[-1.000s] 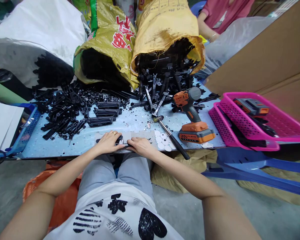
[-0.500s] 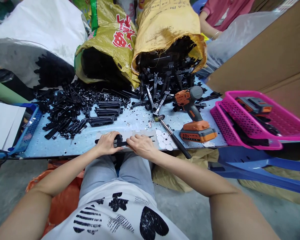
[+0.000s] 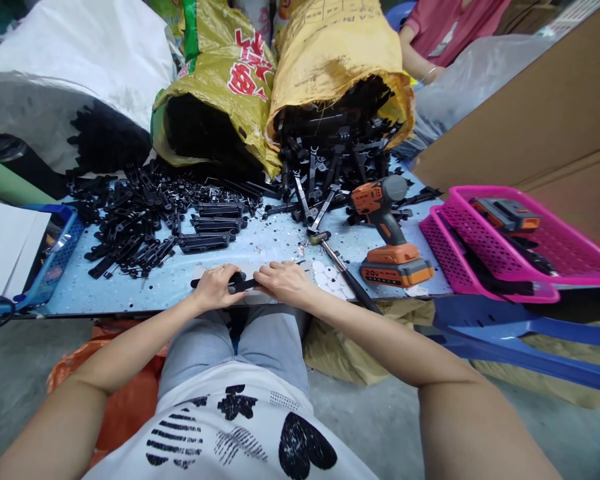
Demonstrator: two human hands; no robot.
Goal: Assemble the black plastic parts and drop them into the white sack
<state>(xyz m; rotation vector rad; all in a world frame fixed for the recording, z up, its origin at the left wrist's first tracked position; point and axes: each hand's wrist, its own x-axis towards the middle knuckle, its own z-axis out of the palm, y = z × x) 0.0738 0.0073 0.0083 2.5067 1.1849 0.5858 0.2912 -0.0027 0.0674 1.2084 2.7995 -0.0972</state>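
My left hand (image 3: 214, 287) and my right hand (image 3: 285, 283) meet at the near edge of the pale blue table (image 3: 275, 243). Between them lies a long black plastic part (image 3: 241, 283). Both hands are curled round it, the left on its left end, the right on its right end. The part rests on a grey pad (image 3: 254, 271). Several white round discs (image 3: 330, 277) lie just right of my right hand.
Black plastic parts (image 3: 140, 220) cover the table's left and spill from two yellow sacks (image 3: 330, 80) at the back. An orange cordless drill (image 3: 387, 230) and a hammer (image 3: 340, 267) lie right. Pink baskets (image 3: 510, 240) stand at the right edge. Another person in pink (image 3: 445, 27) sits opposite.
My left hand has gone from lying flat over the part to curling round it. My right hand has shifted slightly forward. The part now shows between the hands.
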